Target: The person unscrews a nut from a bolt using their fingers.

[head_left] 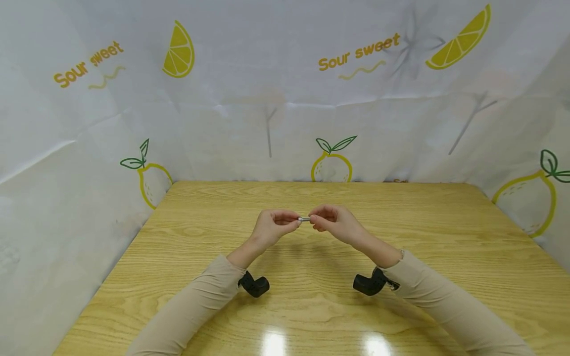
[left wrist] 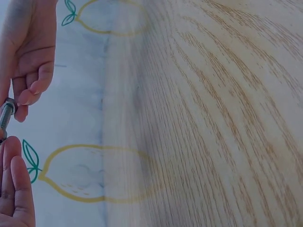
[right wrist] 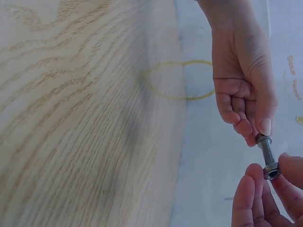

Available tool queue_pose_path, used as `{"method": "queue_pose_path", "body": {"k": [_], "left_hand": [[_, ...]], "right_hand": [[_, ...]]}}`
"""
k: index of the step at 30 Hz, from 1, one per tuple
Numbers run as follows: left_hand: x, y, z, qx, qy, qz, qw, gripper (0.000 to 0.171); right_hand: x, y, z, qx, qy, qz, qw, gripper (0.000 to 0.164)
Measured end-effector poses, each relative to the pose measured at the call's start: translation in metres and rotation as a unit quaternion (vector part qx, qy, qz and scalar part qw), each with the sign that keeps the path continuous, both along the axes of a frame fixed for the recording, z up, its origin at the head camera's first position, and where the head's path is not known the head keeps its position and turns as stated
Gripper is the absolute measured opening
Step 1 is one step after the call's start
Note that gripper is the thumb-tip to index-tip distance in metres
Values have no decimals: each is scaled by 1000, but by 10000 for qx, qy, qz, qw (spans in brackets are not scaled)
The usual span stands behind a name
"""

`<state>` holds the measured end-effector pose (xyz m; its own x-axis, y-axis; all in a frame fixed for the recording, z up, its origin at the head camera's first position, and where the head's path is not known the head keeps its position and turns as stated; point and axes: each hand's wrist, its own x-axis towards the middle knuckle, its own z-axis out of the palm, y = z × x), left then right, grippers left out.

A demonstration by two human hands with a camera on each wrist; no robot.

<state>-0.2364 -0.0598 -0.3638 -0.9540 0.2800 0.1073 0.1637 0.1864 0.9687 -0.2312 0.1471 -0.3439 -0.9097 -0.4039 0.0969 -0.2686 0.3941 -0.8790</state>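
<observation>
A small silver bolt [head_left: 305,219] is held level above the table between both hands. Its threaded shank [right wrist: 268,152] shows plainly in the right wrist view. The left hand [head_left: 268,228] pinches one end of the bolt with thumb and fingertips, partly covering it. At the other end, thumb and fingers of the right hand [head_left: 340,226] grip a hexagonal nut [right wrist: 271,171] with a hollow centre. In the left wrist view the bolt [left wrist: 5,116] lies at the image edge, partly cut off, with the right hand [left wrist: 33,56] above and the left hand [left wrist: 16,189] below.
Under the hands spreads a wood-grain table [head_left: 213,207]. A white cloth [head_left: 249,128] with lemon prints hangs behind it and along its sides. Black curved mounts [head_left: 256,286] sit at both wrists, beside the beige sleeves [head_left: 191,306].
</observation>
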Motion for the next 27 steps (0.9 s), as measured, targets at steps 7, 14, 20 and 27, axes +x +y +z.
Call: {"method": "queue_pose_path", "body": {"k": [7, 14, 20, 27], "left_hand": [[1, -1, 0, -24, -24, -12, 10000, 22], [1, -1, 0, -41, -15, 4, 10000, 23], [1, -1, 1, -48, -73, 23, 10000, 22], [2, -1, 2, -62, -53, 23, 10000, 22]], "right_hand": [[1, 0, -1, 123, 179, -23, 9998, 31], [1, 1, -1, 102, 188, 47, 9998, 33], [-1, 1, -2, 59, 48, 146, 9999, 29], [0, 2, -2, 95, -1, 115, 9999, 29]]}}
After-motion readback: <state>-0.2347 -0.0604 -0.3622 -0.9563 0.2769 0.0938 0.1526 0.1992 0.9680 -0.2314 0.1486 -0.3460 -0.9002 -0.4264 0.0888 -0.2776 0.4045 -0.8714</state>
